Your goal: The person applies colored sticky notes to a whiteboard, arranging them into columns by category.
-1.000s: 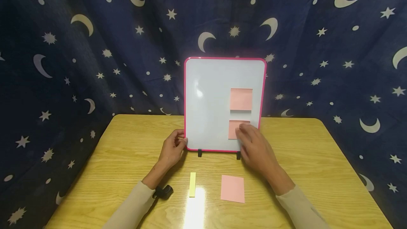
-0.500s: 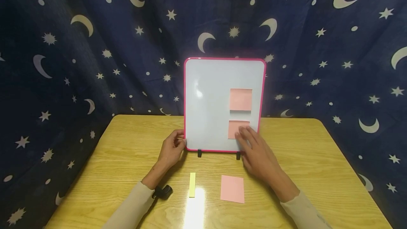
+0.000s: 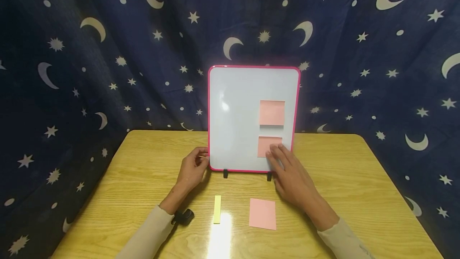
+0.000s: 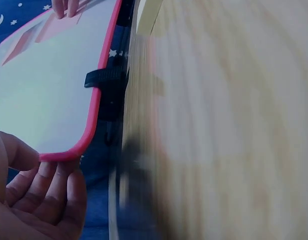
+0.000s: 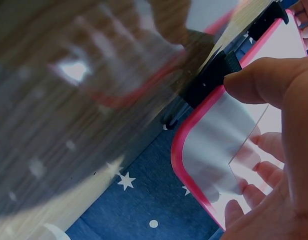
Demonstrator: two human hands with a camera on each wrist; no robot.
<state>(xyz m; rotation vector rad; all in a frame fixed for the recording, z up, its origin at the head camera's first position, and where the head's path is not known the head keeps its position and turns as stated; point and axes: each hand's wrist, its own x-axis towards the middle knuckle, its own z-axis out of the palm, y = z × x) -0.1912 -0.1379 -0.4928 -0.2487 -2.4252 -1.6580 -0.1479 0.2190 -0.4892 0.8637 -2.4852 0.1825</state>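
A whiteboard (image 3: 235,123) with a pink rim stands upright on the table, its lower edge in small black clips (image 3: 269,176). Two pink sticky notes are stuck on its right half, an upper one (image 3: 272,112) and a lower one (image 3: 264,145). My left hand (image 3: 192,169) holds the board's lower left side, thumb in front and fingers behind, as the left wrist view shows. With extended fingertips my right hand (image 3: 292,175) presses the lower note, covering its right part. In the right wrist view the thumb (image 5: 256,82) lies by a clip.
On the table (image 3: 143,171) in front of the board lie a narrow yellow sticky-note strip (image 3: 217,209) and another pink sticky note (image 3: 262,214). A dark blue curtain (image 3: 161,51) with moons and stars hangs behind. A black device (image 3: 185,217) is on my left wrist.
My right fingers have shifted slightly downward on the lower note and straightened. The left thumb has drawn back a little toward the board's edge. The board and notes stay in place.
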